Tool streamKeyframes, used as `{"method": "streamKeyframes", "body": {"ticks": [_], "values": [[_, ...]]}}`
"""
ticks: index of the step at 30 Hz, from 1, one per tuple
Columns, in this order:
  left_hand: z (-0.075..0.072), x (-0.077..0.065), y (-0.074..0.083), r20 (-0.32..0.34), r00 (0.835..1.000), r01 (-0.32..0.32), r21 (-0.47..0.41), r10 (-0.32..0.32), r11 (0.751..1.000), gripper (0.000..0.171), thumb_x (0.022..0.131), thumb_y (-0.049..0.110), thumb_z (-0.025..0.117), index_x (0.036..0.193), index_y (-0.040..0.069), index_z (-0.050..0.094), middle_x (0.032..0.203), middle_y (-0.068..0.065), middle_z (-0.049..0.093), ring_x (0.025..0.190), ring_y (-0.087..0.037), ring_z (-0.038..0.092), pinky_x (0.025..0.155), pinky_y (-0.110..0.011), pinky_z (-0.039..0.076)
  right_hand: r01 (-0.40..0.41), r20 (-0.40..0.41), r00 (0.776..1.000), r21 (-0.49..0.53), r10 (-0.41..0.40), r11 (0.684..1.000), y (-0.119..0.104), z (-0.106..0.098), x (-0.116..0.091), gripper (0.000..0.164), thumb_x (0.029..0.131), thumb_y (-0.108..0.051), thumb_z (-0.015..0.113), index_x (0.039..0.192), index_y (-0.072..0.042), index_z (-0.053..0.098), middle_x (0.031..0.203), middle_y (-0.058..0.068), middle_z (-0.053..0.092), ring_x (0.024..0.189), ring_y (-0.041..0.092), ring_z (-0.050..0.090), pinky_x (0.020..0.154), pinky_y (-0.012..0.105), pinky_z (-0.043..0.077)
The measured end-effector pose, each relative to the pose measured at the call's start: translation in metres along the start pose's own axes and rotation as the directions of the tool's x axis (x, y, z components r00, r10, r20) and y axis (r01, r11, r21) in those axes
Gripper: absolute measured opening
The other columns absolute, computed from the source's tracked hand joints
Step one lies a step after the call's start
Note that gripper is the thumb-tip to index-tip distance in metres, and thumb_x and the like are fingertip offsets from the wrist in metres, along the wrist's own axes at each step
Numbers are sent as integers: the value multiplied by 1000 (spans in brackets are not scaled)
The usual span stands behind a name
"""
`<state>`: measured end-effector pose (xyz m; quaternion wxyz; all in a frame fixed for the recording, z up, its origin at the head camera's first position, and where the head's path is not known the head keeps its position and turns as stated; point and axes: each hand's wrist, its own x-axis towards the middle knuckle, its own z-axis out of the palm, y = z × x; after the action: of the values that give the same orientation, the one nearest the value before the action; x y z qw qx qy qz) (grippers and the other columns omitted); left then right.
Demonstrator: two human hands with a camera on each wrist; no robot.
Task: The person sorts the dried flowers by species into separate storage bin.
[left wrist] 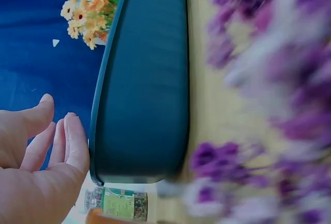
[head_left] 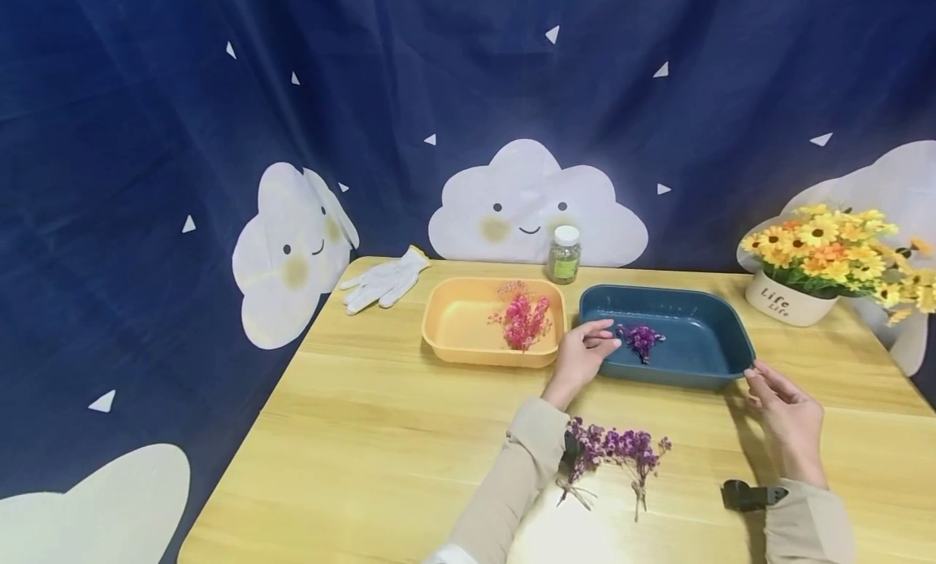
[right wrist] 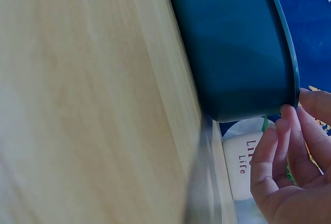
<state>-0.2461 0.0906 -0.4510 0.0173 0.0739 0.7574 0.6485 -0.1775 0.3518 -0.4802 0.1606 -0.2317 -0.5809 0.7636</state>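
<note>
A dark blue basin (head_left: 712, 377) stands at the middle right with a small bunch of purple dried flowers (head_left: 640, 341) in its left part. At the basin's front right corner my right hand (head_left: 790, 418) pinches the rim between thumb and fingertips, as the right wrist view shows. My left hand (head_left: 582, 354) is over the basin's left front rim, its fingers loosely bent near the purple bunch and nothing between them. Two more tied purple bunches, a left bunch (head_left: 585, 450) and a right bunch (head_left: 639, 458), lie on the table, the left one partly behind my left cuff.
Left of the basin is an orange-yellow basin (head_left: 468, 356) holding pink dried flowers (head_left: 522, 320). Behind are a white glove (head_left: 387, 282) and a white-lidded jar (head_left: 564, 259). A white "Life" pot (head_left: 786, 300) of yellow flowers stands at the back right of the wooden table (head_left: 351, 458).
</note>
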Motion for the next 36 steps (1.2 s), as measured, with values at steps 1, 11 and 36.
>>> {"method": "streamKeyframes", "body": {"ticks": [1, 11, 36], "values": [[-1, -3, -1, 3, 1000, 5, -8, -5, 1000, 34, 88, 11, 71, 121, 7, 68, 103, -10, 73, 94, -13, 68, 81, -13, 53, 1, 3, 1000, 10, -1, 1000, 0, 0, 1, 16, 84, -10, 75, 89, -25, 79, 71, -17, 72, 65, -5, 66, 56, 11, 54], [-19, -47, -10, 64, 998, 11, -74, -6, 997, 34, 88, 9, 70, 121, 3, 66, 105, -16, 71, 94, -15, 69, 84, -15, 54, -8, 15, 1000, 27, 8, 1000, -2, -2, 4, 16, 84, -10, 75, 88, -25, 79, 72, -17, 73, 66, -5, 67, 56, 11, 54], [-61, -142, -35, 158, 973, 145, 160, -170, 977, 26, 82, 3, 72, 107, 4, 70, 90, -1, 67, 74, 1, 57, 69, -14, 52, -15, 15, 1000, 31, 14, 999, -7, 3, -3, 22, 86, -6, 72, 84, -27, 78, 69, -16, 72, 65, -5, 66, 55, 11, 53]]}}
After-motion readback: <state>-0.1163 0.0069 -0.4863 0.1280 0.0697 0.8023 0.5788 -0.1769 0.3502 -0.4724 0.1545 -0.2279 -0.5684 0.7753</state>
